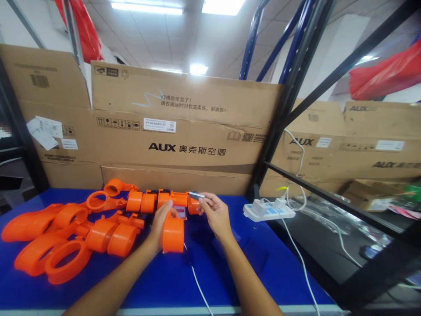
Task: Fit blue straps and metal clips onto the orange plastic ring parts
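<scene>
Here, both our hands are full: our left hand (158,227) grips an orange piece (173,235) over the blue desk (148,283), and our right hand (217,216) pinches a small grey strip (196,196) with tiny teeth, near that piece. We see more orange parts (121,241) lying to the left, and a white power strip (269,211) on the right.

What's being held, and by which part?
The left hand holds an orange piece by its left side; the right hand a grey strip by its right end.
</scene>
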`<action>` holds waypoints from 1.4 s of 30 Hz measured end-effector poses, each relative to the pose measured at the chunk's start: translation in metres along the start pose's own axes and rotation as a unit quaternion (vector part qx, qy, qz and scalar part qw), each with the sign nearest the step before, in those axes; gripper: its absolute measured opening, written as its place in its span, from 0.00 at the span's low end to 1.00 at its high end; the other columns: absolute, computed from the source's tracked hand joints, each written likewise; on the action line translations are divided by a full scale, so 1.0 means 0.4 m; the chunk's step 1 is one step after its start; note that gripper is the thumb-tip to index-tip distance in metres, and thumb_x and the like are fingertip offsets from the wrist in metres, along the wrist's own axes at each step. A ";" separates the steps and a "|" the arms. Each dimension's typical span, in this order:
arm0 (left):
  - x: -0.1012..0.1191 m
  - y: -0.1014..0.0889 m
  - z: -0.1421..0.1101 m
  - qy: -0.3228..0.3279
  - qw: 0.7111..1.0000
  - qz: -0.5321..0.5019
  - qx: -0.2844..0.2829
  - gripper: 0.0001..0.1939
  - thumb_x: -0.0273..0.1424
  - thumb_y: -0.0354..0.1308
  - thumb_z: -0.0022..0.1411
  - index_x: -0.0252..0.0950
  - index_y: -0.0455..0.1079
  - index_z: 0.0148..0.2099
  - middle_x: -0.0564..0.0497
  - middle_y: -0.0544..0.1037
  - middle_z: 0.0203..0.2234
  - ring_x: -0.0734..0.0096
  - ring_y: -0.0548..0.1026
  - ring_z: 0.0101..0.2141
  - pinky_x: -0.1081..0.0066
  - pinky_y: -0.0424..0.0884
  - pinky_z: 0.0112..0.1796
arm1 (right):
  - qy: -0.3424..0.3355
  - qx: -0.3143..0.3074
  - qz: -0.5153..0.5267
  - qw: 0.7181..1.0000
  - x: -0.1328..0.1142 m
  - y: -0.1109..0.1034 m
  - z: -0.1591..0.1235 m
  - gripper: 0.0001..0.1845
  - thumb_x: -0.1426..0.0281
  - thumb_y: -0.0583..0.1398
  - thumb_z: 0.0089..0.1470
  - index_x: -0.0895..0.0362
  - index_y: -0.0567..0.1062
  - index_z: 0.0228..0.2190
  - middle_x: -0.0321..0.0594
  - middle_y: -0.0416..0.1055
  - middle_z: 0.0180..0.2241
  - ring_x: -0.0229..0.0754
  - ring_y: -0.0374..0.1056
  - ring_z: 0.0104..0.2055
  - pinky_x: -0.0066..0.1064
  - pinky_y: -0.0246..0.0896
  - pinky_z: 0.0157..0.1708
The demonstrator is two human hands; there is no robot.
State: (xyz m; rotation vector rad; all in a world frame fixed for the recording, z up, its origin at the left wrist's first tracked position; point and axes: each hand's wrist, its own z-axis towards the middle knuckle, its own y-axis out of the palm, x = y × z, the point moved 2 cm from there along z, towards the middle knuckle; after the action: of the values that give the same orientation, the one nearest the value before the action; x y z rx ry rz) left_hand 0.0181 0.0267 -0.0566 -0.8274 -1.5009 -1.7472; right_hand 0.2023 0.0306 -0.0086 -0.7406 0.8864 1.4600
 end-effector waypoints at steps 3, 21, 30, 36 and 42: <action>0.004 0.002 0.002 0.034 0.997 0.074 -0.008 0.26 0.52 0.63 0.57 0.34 0.72 0.22 0.50 0.72 0.18 0.73 0.67 0.20 0.72 0.63 0.25 | 0.006 0.004 -0.005 1.000 -0.001 -0.001 -0.001 0.18 0.59 0.68 0.52 0.56 0.76 0.41 0.38 0.76 0.27 0.40 0.69 0.24 0.29 0.65 0.22; 0.022 0.013 -0.011 0.067 0.987 0.146 -0.029 0.29 0.57 0.58 0.59 0.35 0.68 0.23 0.53 0.68 0.18 0.73 0.63 0.21 0.72 0.60 0.26 | -0.001 -0.007 -0.078 0.997 0.004 -0.007 -0.001 0.18 0.58 0.65 0.56 0.57 0.76 0.42 0.39 0.78 0.29 0.36 0.65 0.21 0.26 0.58 0.20; 0.034 0.018 -0.013 0.083 0.983 0.164 -0.020 0.30 0.57 0.58 0.59 0.36 0.63 0.21 0.55 0.64 0.16 0.75 0.60 0.21 0.72 0.57 0.25 | -0.059 -0.024 -0.129 0.990 0.001 -0.008 -0.010 0.15 0.60 0.62 0.58 0.57 0.77 0.41 0.39 0.76 0.28 0.42 0.72 0.30 0.30 0.65 0.30; 0.049 0.039 -0.030 0.051 0.989 0.135 -0.036 0.26 0.54 0.63 0.56 0.37 0.63 0.26 0.58 0.61 0.17 0.77 0.57 0.20 0.74 0.53 0.23 | -0.053 -0.043 -0.145 0.987 0.008 -0.008 -0.013 0.15 0.60 0.62 0.60 0.57 0.77 0.43 0.43 0.79 0.35 0.43 0.74 0.33 0.31 0.67 0.33; 0.056 0.047 -0.038 0.074 0.984 0.154 -0.056 0.24 0.52 0.62 0.58 0.36 0.66 0.26 0.57 0.63 0.19 0.76 0.58 0.22 0.74 0.55 0.25 | -0.037 -0.059 -0.135 0.988 0.010 -0.003 -0.018 0.16 0.59 0.61 0.60 0.56 0.77 0.45 0.40 0.77 0.30 0.41 0.72 0.29 0.30 0.67 0.29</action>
State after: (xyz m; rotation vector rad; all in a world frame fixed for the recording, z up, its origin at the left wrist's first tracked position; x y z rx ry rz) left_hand 0.0203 0.0078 -0.0299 -0.9130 -1.1202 -1.6321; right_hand 0.2030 0.0264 -0.0156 -0.8529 0.6204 1.2962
